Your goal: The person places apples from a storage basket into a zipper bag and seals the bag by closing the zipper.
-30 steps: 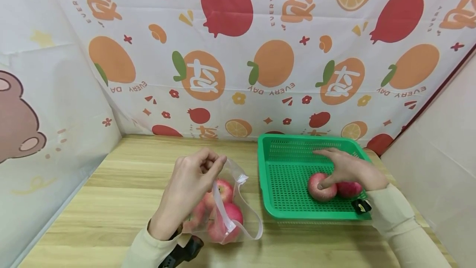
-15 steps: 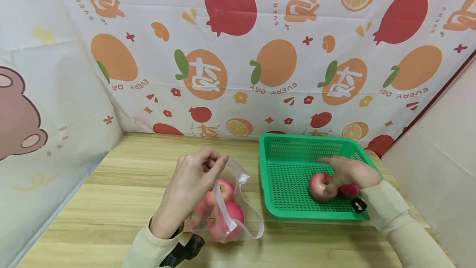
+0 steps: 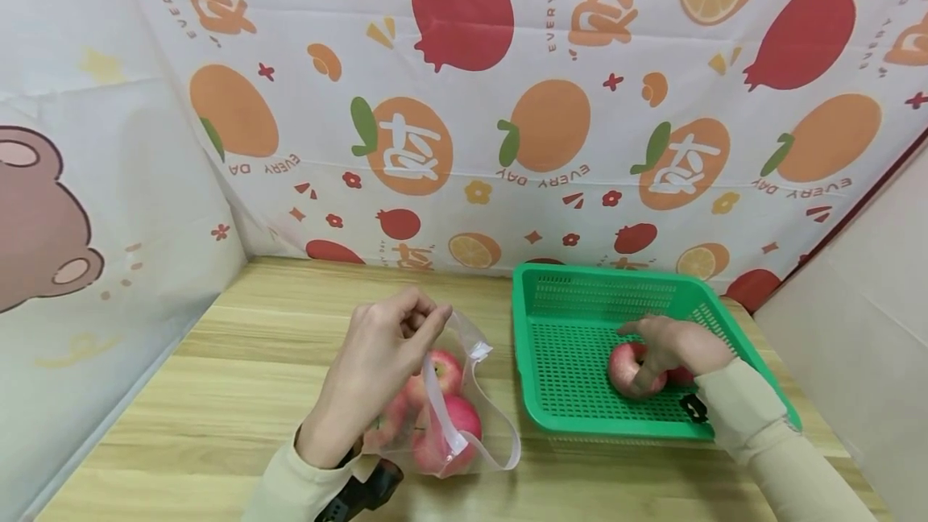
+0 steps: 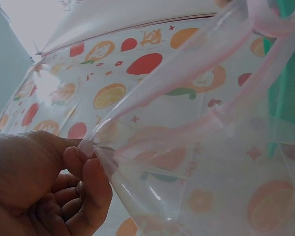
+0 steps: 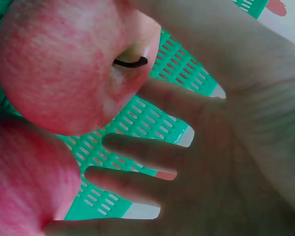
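My left hand (image 3: pixel 387 361) pinches the rim of a clear plastic bag (image 4: pixel 162 182) between thumb and fingertips, and the bag's mouth hangs open toward the right. Inside the bag lie several red apples (image 3: pixel 464 417), seen through the film. Over the green basket (image 3: pixel 569 428), my right hand (image 3: pixel 674 342) reaches down around an apple (image 3: pixel 623 369). Its thumb overlaps the near side of that apple and the index finger runs behind it; the other fingers are spread nearly straight in the right wrist view. A second, darker red apple (image 5: pixel 24 177) lies beside the first, partly hidden by the hand in the head view.
The basket has raised, perforated walls and stands to the right of the bag on a wooden table (image 3: pixel 283 321). A fruit-printed cloth (image 3: pixel 471 127) hangs behind the table. White sheets border the left and right sides.
My right hand has come lower and closer around the apple, with its thumb further over the near side. My left hand keeps its pinch on the bag. The head view has shifted slightly.
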Demonstrator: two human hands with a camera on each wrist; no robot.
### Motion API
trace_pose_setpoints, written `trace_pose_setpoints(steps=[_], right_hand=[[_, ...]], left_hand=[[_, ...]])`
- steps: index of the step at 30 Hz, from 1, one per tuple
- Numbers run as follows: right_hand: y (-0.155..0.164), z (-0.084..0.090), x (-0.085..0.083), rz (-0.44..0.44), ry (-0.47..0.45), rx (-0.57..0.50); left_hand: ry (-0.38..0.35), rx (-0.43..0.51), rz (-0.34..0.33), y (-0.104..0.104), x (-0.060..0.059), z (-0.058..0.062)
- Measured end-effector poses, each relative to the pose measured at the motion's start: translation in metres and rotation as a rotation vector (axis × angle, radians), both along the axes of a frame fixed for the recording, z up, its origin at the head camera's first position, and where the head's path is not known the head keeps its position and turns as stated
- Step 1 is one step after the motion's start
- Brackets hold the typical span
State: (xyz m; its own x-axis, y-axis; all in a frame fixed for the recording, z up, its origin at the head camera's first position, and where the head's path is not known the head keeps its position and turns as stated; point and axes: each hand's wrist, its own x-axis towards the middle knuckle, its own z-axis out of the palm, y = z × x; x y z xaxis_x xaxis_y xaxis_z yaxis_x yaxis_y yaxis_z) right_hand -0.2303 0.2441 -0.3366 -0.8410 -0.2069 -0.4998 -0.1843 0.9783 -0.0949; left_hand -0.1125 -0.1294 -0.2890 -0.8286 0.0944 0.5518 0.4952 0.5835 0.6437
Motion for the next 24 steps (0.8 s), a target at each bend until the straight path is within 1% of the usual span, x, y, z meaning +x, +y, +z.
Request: trace_pose_setpoints(steps=[6,9,12,19,24], right_hand=[[0.0002,-0.0009,-0.0026,-0.004,0.025,0.023],[0.0006,-0.0020,-0.0035,0.001,0.040,0.004],[0.0008,-0.0026,-0.0037,0.022,0.057,-0.020],[0.0011,-0.0065,-0.0058,0.110,0.112,-0.077],[0.0013,-0.0099,-0.0087,0.128,0.166,-0.105]], left_hand=[[0.009,-0.010,0.005,0.0008,-0.0003,0.0007],[0.014,-0.013,0.006,0.0010,-0.0003,0.0002],[0.017,-0.011,0.003,0.0010,0.0002,0.0001],[0.008,-0.003,-0.005,0.0014,0.0009,0.0007],[0.008,-0.003,-0.003,0.0021,0.0006,0.0004]])
